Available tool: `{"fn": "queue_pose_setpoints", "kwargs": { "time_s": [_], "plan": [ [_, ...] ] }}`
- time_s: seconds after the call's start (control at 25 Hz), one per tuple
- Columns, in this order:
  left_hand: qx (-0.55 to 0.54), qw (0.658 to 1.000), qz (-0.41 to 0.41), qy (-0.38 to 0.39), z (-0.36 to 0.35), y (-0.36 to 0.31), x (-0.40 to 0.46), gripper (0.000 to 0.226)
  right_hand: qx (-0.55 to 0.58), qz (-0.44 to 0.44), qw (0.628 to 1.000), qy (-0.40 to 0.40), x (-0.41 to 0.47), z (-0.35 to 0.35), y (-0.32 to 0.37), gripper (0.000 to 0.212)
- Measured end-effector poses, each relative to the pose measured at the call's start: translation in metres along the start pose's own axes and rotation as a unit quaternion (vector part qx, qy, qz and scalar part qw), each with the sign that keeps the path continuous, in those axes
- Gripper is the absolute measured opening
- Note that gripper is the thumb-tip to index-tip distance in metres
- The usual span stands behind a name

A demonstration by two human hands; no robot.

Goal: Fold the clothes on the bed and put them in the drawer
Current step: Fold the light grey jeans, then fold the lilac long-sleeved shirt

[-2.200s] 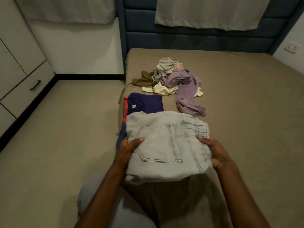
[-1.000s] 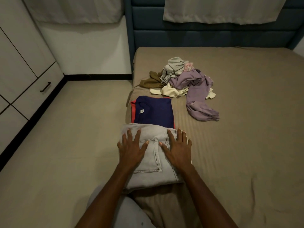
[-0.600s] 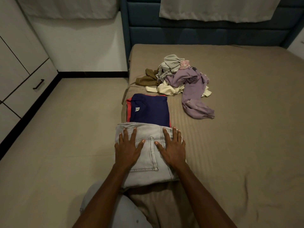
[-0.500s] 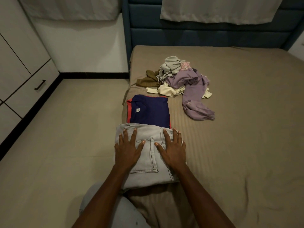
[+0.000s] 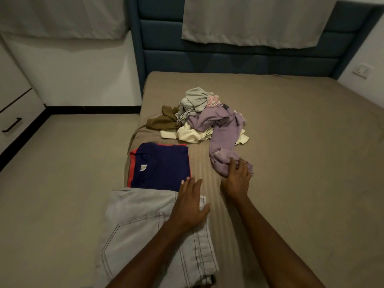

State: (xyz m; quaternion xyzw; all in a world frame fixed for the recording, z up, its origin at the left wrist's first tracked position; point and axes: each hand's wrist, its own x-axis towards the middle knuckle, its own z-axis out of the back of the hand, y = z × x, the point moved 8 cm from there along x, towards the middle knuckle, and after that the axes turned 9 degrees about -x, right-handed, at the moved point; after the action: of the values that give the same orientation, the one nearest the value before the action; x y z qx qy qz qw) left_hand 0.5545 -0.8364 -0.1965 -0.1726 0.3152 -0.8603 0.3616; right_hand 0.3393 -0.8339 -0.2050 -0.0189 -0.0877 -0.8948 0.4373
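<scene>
Folded light grey jeans [image 5: 141, 231] lie at the bed's near left edge. Beyond them sits a folded navy shirt [image 5: 161, 165] with a red stripe. My left hand [image 5: 190, 204] hovers flat with straight fingers over the jeans' far right corner. My right hand [image 5: 236, 177] reaches onto the near end of a lilac garment [image 5: 225, 138], its fingers curling into the cloth. That garment trails from a loose pile of clothes [image 5: 197, 113] in grey, cream, olive and pink further up the bed [image 5: 301, 152].
A white wardrobe with a drawer and black handle [image 5: 11, 124] stands at the far left across the beige floor [image 5: 62, 173]. A blue padded headboard [image 5: 239, 57] backs the bed. Curtains hang above. A wall switch [image 5: 362, 70] is at the right.
Both hands have left the folded jeans, where they pressed flat. The right hand has reached forward to the lilac garment; the left has shifted right and forward. The jeans stay put.
</scene>
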Motion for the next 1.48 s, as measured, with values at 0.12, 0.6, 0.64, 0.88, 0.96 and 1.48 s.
{"fn": "queue_pose_setpoints", "kwargs": {
  "time_s": [0.12,0.6,0.64,0.88,0.96,1.48],
  "plan": [
    [-0.064,0.995,0.045,0.057,-0.024,-0.015,0.051,0.099,-0.103,0.068,0.992,0.026,0.045,-0.022,-0.001,0.084],
    [-0.260,0.933,0.247,0.015,-0.078,-0.031,0.074,0.094,0.009,0.191,0.981,-0.023,-0.100,-0.006,-0.044,0.038],
    [-0.253,0.938,0.232,0.037,-0.087,-0.042,0.060,0.091,0.016,0.189,0.981,-0.031,-0.122,-0.002,-0.053,0.036],
    [-0.228,0.949,0.186,0.118,-0.132,-0.081,-0.051,0.081,-0.002,0.174,0.985,-0.012,-0.232,-0.004,-0.089,0.045],
    [-0.234,0.950,0.159,0.134,-0.131,-0.095,-0.083,0.066,-0.007,0.156,0.987,-0.037,-0.269,0.012,-0.102,0.047],
    [-0.081,0.978,0.187,0.053,-0.104,-0.108,-0.170,0.034,0.495,-0.209,0.841,0.063,-0.304,0.028,-0.181,0.021]
  ]
}}
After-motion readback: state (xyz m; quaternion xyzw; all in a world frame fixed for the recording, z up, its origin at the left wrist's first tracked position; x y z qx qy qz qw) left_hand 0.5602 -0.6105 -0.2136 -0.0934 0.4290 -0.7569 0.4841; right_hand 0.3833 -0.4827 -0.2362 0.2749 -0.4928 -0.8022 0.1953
